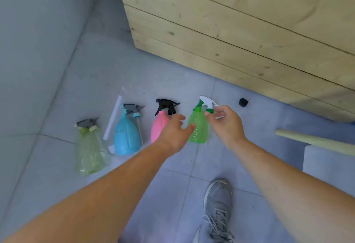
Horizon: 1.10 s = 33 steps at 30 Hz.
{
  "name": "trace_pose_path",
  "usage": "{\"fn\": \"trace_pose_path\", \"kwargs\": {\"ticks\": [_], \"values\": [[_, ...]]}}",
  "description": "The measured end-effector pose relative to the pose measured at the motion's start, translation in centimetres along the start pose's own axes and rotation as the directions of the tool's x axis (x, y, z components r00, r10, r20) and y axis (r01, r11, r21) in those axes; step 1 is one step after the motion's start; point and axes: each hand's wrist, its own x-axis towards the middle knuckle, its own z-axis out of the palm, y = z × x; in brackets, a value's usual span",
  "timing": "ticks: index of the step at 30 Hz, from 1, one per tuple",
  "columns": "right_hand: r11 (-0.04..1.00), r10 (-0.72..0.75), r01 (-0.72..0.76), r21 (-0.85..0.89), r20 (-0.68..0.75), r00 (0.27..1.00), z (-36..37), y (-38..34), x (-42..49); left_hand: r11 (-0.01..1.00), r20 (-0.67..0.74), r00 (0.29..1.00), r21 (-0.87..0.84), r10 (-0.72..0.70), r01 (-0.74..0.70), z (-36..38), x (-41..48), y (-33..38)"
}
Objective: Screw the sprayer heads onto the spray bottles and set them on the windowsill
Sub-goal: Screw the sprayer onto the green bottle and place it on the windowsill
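On floor tiles (96, 73), four bottles, green bottle (197, 125) empty

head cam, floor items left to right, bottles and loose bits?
pale yellow-green bottle → white strip → blue bottle → pink bottle → green bottle → small black cap. Sprayer heads lie at each bottle's neck. Both hands reach toward the green one.

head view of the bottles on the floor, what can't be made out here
- Pink bottle: lower right side hidden by the left hand.
- Green bottle: whether the right hand grips its white sprayer head is unclear, fingers blurred.
- Small black object: too small to identify.
- Windowsill: out of frame.
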Motion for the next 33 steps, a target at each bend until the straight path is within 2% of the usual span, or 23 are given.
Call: {"fn": "trace_pose_path", "kwargs": {"ticks": [5, 11, 16, 21, 25, 29, 33], "values": [[0.998, 0.030, -0.031, -0.057, -0.023, 0.999, 2.1, 3.3, 6.5, 0.997, 0.048, 0.999, 0.076, -0.025, 0.021, 3.8, 5.8, -1.2], [0.980, 0.063, -0.061, -0.189, 0.009, 0.998, 3.7, 5.4, 12.2, 0.951, 0.009, 0.995, 0.295, -0.094, 0.088, 6.8, 9.1, -2.1], [0.959, 0.066, -0.053, -0.279, 0.037, 0.997, 4.0, 5.2, 13.4, 0.951, -0.002, 0.994, 0.288, -0.114, 0.110, 8.0, 9.1, -2.3], [0.993, 0.118, -0.114, -0.027, 0.187, 0.975, 2.7, 4.9, 13.2, 0.983, -0.021, 0.999, 0.178, -0.045, 0.048, 7.3, 8.1, -1.8], [0.985, 0.058, -0.104, 0.139, 0.304, 0.951, 0.6, 1.7, 12.0, 0.998, -0.022, 0.998, 0.001, 0.066, -0.066, 4.6, 6.3, -1.0], [0.985, -0.113, 0.064, 0.159, 0.325, 0.939, -2.4, -5.1, 8.8, 0.977, -0.033, 0.979, -0.070, 0.200, -0.202, 0.0, 1.7, 2.0], [0.934, -0.315, 0.255, 0.250, 0.239, 0.919, -5.7, -12.8, 2.7, 0.950, -0.054, 0.956, -0.105, 0.289, -0.293, -4.9, -4.9, 5.2]]}}
